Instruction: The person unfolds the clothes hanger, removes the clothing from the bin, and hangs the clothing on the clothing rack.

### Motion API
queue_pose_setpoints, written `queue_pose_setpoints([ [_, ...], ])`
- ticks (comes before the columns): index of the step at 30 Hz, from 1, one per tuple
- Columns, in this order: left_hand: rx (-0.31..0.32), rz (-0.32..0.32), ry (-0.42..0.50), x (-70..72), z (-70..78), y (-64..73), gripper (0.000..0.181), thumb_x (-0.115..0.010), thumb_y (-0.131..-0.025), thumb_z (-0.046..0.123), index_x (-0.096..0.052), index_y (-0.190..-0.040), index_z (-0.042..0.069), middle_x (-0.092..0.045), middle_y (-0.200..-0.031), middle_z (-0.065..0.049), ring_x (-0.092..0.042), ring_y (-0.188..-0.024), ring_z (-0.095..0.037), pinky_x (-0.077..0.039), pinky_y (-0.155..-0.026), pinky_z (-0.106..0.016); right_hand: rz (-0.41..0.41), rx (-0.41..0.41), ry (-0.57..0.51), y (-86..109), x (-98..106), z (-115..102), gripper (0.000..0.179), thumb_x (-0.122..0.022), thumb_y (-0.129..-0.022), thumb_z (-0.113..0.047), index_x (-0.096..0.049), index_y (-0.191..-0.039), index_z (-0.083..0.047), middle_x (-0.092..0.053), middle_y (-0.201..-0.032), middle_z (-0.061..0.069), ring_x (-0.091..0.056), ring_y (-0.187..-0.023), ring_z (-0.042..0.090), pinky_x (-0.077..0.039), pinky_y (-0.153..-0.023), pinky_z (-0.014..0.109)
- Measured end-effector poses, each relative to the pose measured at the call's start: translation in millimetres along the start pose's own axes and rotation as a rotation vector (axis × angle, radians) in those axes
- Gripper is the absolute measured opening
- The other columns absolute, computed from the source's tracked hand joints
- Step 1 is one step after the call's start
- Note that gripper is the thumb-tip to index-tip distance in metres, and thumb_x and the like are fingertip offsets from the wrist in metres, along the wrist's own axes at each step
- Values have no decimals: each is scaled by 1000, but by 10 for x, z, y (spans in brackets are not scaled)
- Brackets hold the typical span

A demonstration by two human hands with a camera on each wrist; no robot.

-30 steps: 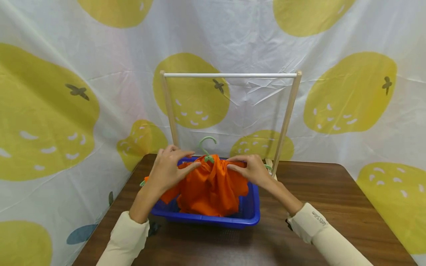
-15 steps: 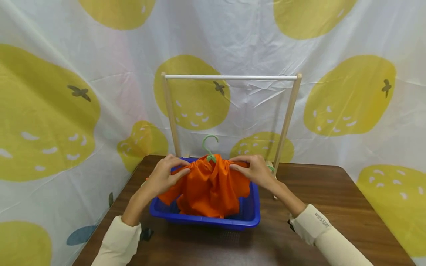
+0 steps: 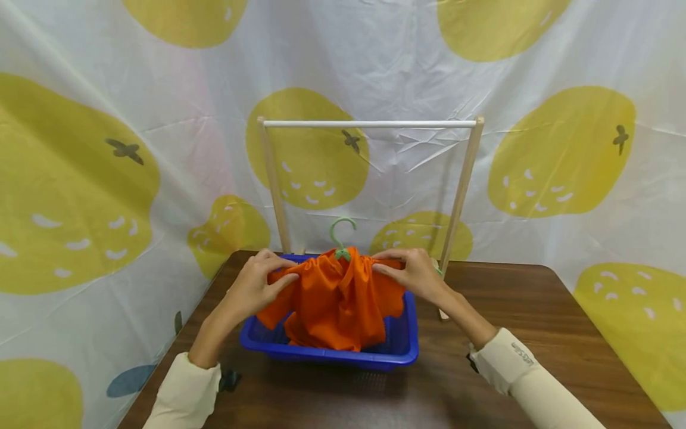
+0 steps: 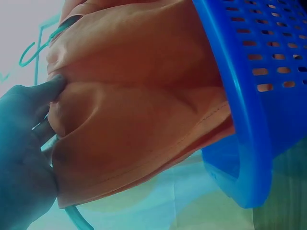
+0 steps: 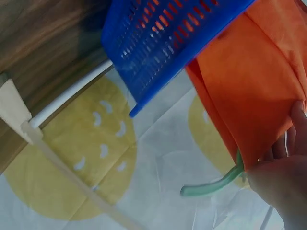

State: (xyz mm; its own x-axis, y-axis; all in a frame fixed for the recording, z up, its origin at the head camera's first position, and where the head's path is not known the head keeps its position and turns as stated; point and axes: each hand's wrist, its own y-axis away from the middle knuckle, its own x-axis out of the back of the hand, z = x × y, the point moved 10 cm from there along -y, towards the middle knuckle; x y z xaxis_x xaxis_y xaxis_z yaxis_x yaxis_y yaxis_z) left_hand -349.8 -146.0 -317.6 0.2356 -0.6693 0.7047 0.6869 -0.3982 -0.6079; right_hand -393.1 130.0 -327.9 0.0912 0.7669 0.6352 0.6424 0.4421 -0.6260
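A small orange garment [image 3: 337, 304] hangs on a green hanger [image 3: 342, 254] over the blue basket [image 3: 327, 356]. The hanger's hook stands up above the gathered neckline. My left hand [image 3: 254, 287] pinches the garment's left shoulder between thumb and fingers. On the other shoulder, my right hand [image 3: 419, 274] pinches the cloth in the same way. In the right wrist view, one green hanger arm [image 5: 211, 188] pokes out beyond the orange cloth [image 5: 254, 81]. The left wrist view shows the thumb pressing the cloth [image 4: 139, 91]; the garment's lower part reaches the basket's rim.
Behind the basket stands a rack with wooden posts [image 3: 462, 190] and a white top bar [image 3: 370, 124]. Everything rests on a brown wooden table [image 3: 509, 310]. A lemon-patterned cloth [image 3: 418, 77] covers the wall behind. A small dark object [image 3: 229, 380] shows by the left cuff.
My left hand has moved outward to the left along the shoulder and now pinches the cloth. The hanger's hook has shifted slightly right and stands more upright. My right hand has barely moved.
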Motion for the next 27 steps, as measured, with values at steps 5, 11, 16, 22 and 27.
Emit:
queue_pose_setpoints([
  [5,-24,52,42,49,-15,6,16,-83,-90,12,-82,-106,11,-61,-88,1,-50,-77,-12,-41,-63,-28,5,17,-15,23,111,47,18,-82,-91,-17,-82,-108,-16,-79,-101,-2,-66,-71,7,-54,-62,21],
  [11,-26,73,48,88,-53,-17,18,-82,-90,11,-81,-108,9,-62,-89,0,-50,-76,-10,-41,-60,-27,33,19,22,89,300,156,21,-83,-89,-14,-81,-110,-14,-79,-100,-1,-61,-61,7,-49,-55,20],
  [16,-28,100,34,134,-70,-97,18,-83,-90,13,-81,-107,8,-62,-87,-2,-50,-74,-12,-39,-61,-28,68,-17,71,166,450,258,28,-84,-88,-15,-79,-115,-12,-77,-92,1,-33,-46,5,-31,-47,20],
  [22,9,136,10,224,-104,-273,18,-84,-89,14,-82,-105,6,-60,-84,-5,-50,-71,-16,-38,-62,-31,200,-5,105,239,709,288,45,-88,-84,-9,-73,-127,-7,-73,-125,7,-69,-110,24,-48,-91,21],
  [27,8,172,15,329,-96,-466,17,-84,-88,11,-81,-103,2,-64,-85,-11,-50,-74,-21,-38,-63,-32,336,11,103,318,957,282,48,-88,-81,0,-72,-126,-3,-70,-131,13,-62,-126,34,-40,-109,21],
])
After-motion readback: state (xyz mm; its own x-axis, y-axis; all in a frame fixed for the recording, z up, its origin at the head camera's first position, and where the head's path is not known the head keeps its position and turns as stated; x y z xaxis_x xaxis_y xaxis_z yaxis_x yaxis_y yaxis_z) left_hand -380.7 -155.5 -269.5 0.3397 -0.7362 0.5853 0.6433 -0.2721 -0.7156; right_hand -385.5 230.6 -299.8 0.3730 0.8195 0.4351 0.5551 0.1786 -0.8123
